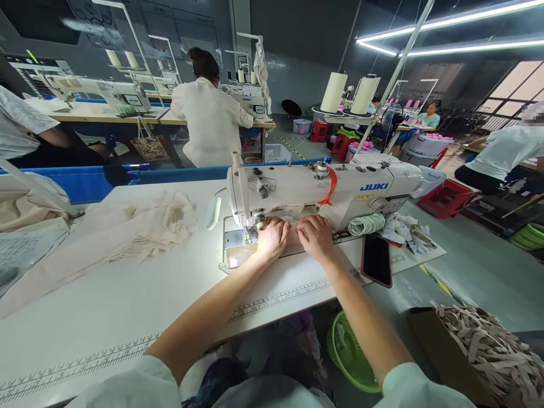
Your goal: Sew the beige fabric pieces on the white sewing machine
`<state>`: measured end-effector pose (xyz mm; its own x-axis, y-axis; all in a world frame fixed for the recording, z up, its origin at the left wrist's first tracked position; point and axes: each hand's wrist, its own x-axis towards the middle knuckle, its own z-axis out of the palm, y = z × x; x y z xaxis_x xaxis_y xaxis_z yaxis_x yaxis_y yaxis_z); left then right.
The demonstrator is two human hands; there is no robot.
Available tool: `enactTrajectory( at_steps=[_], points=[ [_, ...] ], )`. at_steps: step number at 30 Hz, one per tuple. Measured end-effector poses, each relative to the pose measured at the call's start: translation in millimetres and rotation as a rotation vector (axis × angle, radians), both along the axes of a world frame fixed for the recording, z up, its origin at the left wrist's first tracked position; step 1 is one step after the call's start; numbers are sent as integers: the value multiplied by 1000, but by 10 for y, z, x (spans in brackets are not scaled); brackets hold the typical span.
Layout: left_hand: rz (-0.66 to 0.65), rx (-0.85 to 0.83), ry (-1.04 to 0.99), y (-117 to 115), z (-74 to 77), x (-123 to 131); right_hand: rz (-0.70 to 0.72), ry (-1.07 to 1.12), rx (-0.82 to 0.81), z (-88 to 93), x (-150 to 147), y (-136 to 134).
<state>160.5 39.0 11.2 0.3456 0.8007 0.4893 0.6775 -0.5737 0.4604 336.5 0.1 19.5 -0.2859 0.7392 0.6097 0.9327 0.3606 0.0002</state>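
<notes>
A white JUKI sewing machine (323,190) stands on the white table (127,306). My left hand (272,238) lies curled on a small cream fabric piece (293,241) right beside the needle and presser foot (250,232). My right hand (315,237) presses the same piece just to the right, fingers bent down onto it. Both hands rest under the machine's arm. How much of the fabric lies beneath the hands is hidden.
A heap of cream fabric pieces (140,226) lies on the table's left. A dark phone (376,259), coiled cord (366,224) and scraps sit right of the machine. A green basket (351,351) and a box of fabric strips (484,345) stand below. Other people work at stations behind.
</notes>
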Motion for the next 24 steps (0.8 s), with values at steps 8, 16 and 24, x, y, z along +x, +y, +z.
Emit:
enactTrajectory(
  at_steps=[8, 16, 24],
  points=[
    [-89, -63, -205, -202, 72, -24, 57, 42, -151, -18, 8, -29],
    [2, -358, -139, -644, 210, -1109, 91, 0, -149, -83, 21, 5],
    [394, -341, 216, -499, 272, -2074, 164, 18, -39, -162, 92, 74]
  ],
)
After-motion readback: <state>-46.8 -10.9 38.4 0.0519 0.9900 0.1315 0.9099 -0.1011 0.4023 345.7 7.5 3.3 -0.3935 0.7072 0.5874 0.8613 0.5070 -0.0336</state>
